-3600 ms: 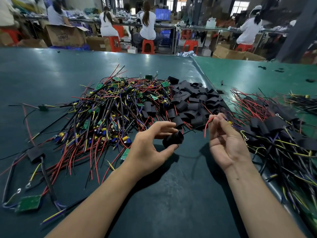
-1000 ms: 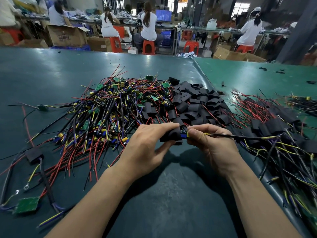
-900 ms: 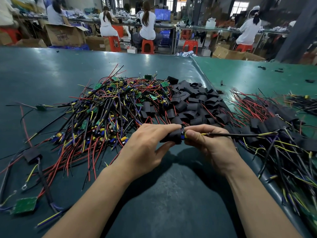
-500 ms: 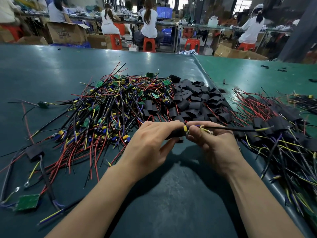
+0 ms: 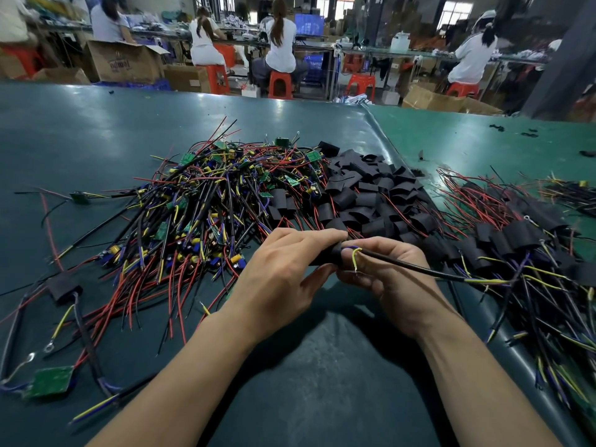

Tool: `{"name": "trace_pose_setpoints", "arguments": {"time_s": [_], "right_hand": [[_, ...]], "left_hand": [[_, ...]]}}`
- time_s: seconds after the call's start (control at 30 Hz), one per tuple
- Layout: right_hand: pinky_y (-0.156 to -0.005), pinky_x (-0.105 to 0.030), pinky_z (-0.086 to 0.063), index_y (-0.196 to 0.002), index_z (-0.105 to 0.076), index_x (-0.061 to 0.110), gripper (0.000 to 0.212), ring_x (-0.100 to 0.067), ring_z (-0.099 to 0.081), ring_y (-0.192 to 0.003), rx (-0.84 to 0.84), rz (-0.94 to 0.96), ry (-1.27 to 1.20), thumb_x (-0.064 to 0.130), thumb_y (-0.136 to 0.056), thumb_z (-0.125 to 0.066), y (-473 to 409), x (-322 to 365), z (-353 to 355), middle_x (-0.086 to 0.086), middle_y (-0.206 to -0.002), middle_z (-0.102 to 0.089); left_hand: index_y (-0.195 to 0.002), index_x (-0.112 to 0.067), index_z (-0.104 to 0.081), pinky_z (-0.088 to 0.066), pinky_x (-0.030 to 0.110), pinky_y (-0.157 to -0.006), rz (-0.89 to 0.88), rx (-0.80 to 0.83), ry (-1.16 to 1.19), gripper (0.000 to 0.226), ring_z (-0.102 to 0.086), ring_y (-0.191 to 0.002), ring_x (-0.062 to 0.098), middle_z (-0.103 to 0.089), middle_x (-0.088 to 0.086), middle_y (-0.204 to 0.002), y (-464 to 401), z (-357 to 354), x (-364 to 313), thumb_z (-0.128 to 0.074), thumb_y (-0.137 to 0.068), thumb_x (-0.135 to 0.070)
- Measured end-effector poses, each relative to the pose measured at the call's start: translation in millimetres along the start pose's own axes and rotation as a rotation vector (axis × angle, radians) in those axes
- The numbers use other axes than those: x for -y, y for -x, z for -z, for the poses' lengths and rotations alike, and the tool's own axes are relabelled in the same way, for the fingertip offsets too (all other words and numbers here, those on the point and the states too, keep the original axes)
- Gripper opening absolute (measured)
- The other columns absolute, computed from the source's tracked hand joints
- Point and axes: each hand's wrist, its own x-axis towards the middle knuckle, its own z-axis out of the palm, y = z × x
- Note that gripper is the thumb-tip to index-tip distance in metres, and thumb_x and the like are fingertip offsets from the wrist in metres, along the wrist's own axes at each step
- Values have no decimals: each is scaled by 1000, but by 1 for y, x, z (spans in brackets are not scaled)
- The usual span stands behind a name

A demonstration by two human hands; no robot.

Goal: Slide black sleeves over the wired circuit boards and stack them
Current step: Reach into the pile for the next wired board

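Observation:
My left hand (image 5: pixel 283 266) grips a black sleeve (image 5: pixel 327 256) over the table's middle. My right hand (image 5: pixel 387 275) pinches the wired circuit board at the sleeve's right mouth; the board itself is hidden inside. Its black cable (image 5: pixel 416 268) and a yellow wire run out to the right. A pile of bare wired boards (image 5: pixel 206 201) lies to the left. Loose black sleeves (image 5: pixel 367 195) are heaped behind my hands. Sleeved boards (image 5: pixel 516 240) are piled on the right.
The green table (image 5: pixel 80 130) stretches far back, with a seam (image 5: pixel 387 140) running toward the right. A lone green board (image 5: pixel 50 380) and one sleeved board (image 5: pixel 63 287) lie at the near left. Several seated people and cardboard boxes are beyond the table.
My right hand brought a wired board to the sleeve held in my left hand and pushed it inside. The blue and yellow end now sits at the sleeve's mouth.

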Motion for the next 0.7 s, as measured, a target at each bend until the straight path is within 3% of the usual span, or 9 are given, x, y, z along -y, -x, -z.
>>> {"name": "trace_pose_setpoints", "arguments": {"time_s": [0.07, 0.2, 0.3, 0.4, 0.5, 0.6, 0.7], "right_hand": [[-64, -25, -57, -78, -78, 8, 13, -19, -72, -72, 15, -6, -58, 9, -67, -72, -1, -1, 1, -12, -82, -74], [-70, -27, -58, -103, -71, 4, 34, -20, -71, -77, 76, -62, -112, 3, -69, -78, -1, 0, 2, -10, -86, -72], [-62, -21, -58, -91, -75, 7, 29, -17, -71, -69, 38, -104, 36, 14, -64, -80, 2, 0, -7, -13, -85, -74], [-58, -22, -57, -97, -63, 3, 34, -18, -70, -64, -176, -21, -76, 14, -67, -75, -1, 4, -7, -14, -75, -74], [-55, -16, -54, -82, -64, 8, 6, -10, -68, -59, -415, 77, -318, 9, -81, -70, -4, 22, 9, -5, -67, -72], [-51, -11, -49, -74, -61, 14, 18, -2, -60, -51, -655, 135, -638, 21, -89, -68, -3, 34, 34, 5, -58, -65], [-47, -9, -44, -70, -55, 20, 33, 0, -56, -48, -783, 150, -724, 45, -91, -63, 0, 35, 49, 11, -53, -60]], "left_hand": [[-122, -8, -65, -51, 35, -85, -4, -10, -4, 39, -57, -100, 9, -70, -2, -114, -1, 0, 1, -72, -83, -14], [-127, -12, -61, -46, 25, -92, 9, 0, 0, 47, -57, -104, 9, -69, -4, -116, -1, 2, 3, -73, -82, -14], [-129, -8, -60, -45, 28, -98, -4, 9, -7, 50, -58, -113, 13, -66, 0, -123, -1, 2, 3, -75, -84, -19], [-126, -6, -61, -45, 41, -100, -41, -100, -105, 47, -58, -118, 23, -63, 4, -128, -3, 5, 4, -75, -87, -28], [-119, -4, -65, -48, 46, -92, 4, -257, -152, 37, -61, -105, 28, -67, 6, -115, -4, 8, 4, -71, -88, -24], [-116, -4, -66, -48, 44, -87, 45, -276, -185, 34, -61, -99, 28, -67, 6, -106, -2, 7, 3, -69, -87, -20], [-112, -7, -69, -47, 42, -86, 107, -260, -229, 30, -61, -97, 28, -68, 3, -103, -2, 7, 5, -67, -86, -22]]}}
